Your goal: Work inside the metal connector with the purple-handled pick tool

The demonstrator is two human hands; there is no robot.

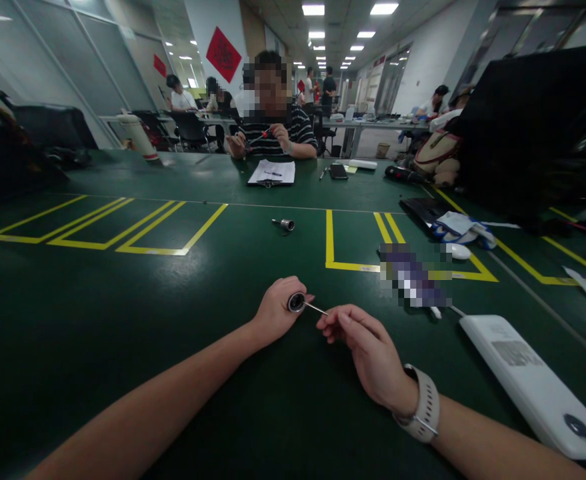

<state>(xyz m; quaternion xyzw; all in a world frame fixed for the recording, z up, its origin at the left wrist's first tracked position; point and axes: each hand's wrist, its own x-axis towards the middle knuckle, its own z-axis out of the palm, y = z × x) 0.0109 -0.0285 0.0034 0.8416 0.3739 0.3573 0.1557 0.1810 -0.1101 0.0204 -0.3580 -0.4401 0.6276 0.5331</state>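
My left hand (277,308) is closed around a round metal connector (296,303), its dark open end facing up and toward me. A thin metal rod (317,309) runs from the connector's rim to the fingertips of my right hand (367,350), which pinches its other end. Whether the rod's tip is inside the connector or only against it, I cannot tell. Farther forward, a second cylindrical metal connector (287,225) with a dark tail lies on the green table (213,313).
Yellow tape (157,251) marks boxes on the table. To the right are a white power bank (533,380) with a cable, a blurred phone (413,277), a white mouse (457,251) and gloves (460,227). Across sits a person (300,130) behind a clipboard (273,173), holding a red-handled tool.
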